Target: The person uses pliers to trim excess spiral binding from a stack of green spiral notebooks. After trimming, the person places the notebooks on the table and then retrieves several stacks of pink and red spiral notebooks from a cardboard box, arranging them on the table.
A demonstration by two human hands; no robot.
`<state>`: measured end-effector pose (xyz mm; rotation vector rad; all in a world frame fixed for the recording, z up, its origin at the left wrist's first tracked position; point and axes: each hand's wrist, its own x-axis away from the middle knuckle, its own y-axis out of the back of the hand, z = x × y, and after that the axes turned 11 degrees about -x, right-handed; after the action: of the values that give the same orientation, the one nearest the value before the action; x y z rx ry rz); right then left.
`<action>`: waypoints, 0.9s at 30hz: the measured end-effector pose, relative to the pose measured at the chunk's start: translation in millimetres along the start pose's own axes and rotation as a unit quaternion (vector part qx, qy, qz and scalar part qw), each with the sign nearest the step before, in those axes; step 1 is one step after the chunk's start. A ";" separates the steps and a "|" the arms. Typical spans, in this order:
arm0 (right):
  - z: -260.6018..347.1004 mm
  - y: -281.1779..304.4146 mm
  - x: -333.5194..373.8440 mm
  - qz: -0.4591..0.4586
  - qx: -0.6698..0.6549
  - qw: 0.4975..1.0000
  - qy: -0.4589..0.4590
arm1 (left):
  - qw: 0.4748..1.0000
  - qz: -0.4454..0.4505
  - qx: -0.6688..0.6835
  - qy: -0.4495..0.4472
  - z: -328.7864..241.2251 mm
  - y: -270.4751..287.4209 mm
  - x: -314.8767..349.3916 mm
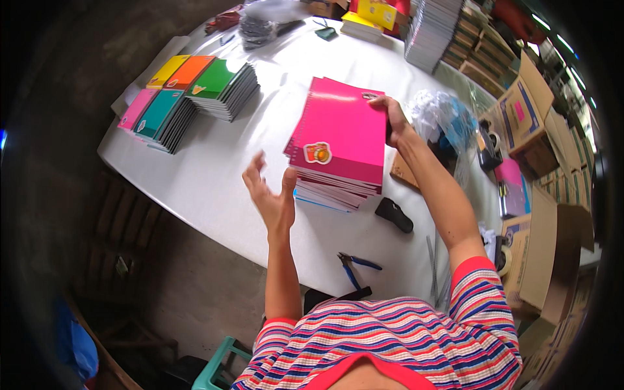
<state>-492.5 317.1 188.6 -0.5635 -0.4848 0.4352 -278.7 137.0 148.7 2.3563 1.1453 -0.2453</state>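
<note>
A tall stack of spiral notebooks with a bright pink cover (344, 133) on top stands in front of me on the white table. Near the cover's lower left corner is a small orange sticker. My right hand (392, 120) rests against the stack's far right edge, thumb on the top cover and the other fingers mostly hidden behind it. Beside the near left corner, my left hand (273, 195) is held up with thumb and fingers spread, gripping nothing. Lower in the stack, pale page edges and a strip of blue cover show.
Stacks of yellow, orange, green, pink and teal notebooks (159, 110) sit at the left. Blue-handled pliers (354, 263) and a black object (394, 214) lie near me. To the right are clear plastic bags (442, 114) and open cardboard boxes (523, 123). A tall notebook pile (432, 32) stands far right.
</note>
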 end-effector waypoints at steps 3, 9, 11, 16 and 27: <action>0.2 -11.2 9.2 -0.026 0.064 0.997 -0.038 | 0.984 0.015 0.177 -0.003 -14.1 -29.1 -9.1; -13.1 -6.5 14.4 -0.057 0.008 0.998 0.017 | 0.945 -0.084 0.315 0.009 -12.2 -74.1 -0.3; -22.7 -4.3 19.7 -0.073 -0.018 0.996 0.057 | 0.936 -0.100 0.338 -0.013 -12.9 -81.4 -2.8; -28.3 -25.8 67.5 -0.094 -0.024 0.979 0.178 | 0.965 -0.114 0.237 -0.024 16.3 -76.0 -14.5; 45.0 100.7 429.3 0.125 0.346 0.839 0.400 | 0.843 -0.338 0.323 -0.267 -145.2 -58.3 29.6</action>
<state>-198.9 631.3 295.8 -0.0588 0.5612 0.5392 -313.5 262.0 241.1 2.0084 1.7145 -1.6457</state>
